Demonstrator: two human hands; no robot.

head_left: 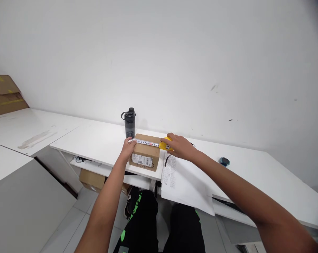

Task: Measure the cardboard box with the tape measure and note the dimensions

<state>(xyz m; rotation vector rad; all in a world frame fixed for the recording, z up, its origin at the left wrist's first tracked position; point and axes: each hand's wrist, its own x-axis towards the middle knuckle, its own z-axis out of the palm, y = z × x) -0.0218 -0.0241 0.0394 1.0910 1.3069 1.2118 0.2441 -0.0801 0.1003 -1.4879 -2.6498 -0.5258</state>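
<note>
A small brown cardboard box point(145, 151) with a white label on its front stands on the white desk. Across its top lies the numbered white blade of a yellow tape measure point(164, 143), pulled out from left to right. My left hand point(127, 147) is at the box's left edge, its fingers closed on the end of the blade. My right hand point(181, 146) grips the yellow case at the box's right edge. My fingers partly cover the case and the blade's end.
A dark water bottle point(129, 123) stands just behind the box. Sheets of paper point(185, 179) hang over the desk's front edge on the right. Farther right lies a small dark blue object point(224, 161). Cardboard boxes point(6, 96) are stacked at the far left; another box point(91, 178) sits below the desk.
</note>
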